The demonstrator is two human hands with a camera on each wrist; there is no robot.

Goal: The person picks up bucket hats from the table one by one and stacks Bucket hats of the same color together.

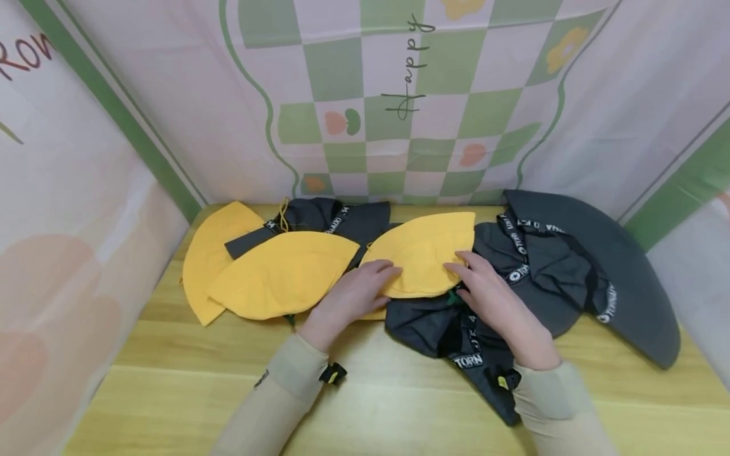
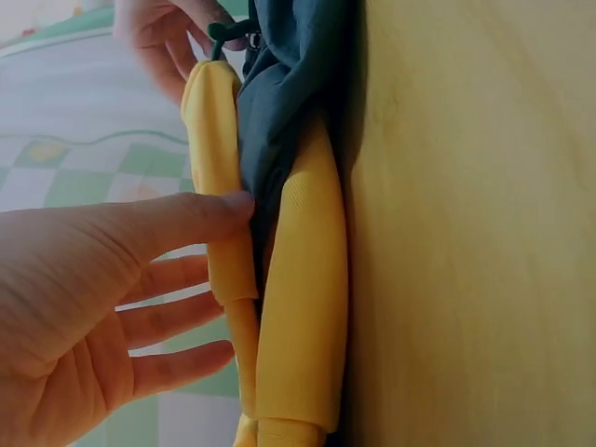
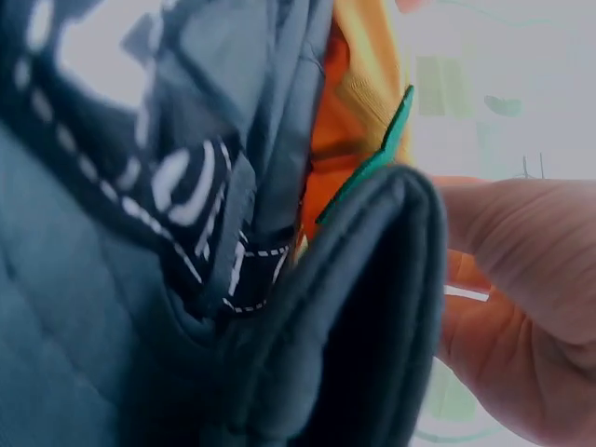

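A folded yellow bucket hat (image 1: 428, 253) lies on top of dark grey hats in the middle of the pile. My left hand (image 1: 359, 288) touches its left part with nearly straight fingers; in the left wrist view, the thumb (image 2: 223, 209) is at the hat's edge. At the right side, my right hand (image 1: 490, 291) rests spread fingertips on the same hat. Dark cloth partly hides that hand in the right wrist view. Beneath lies a dark grey hat (image 1: 419, 326) with a lettered strap (image 1: 467, 361). A green cord (image 3: 377, 158) shows by the yellow cloth.
Left of my hands lie another folded yellow hat (image 1: 285, 272), a further yellow one (image 1: 199, 266) and a dark hat (image 1: 365, 218). A wide-brimmed dark hat (image 1: 621, 253) spreads at the right. The wooden table (image 1: 393, 405) meets a checkered cloth backdrop (image 1: 388, 152).
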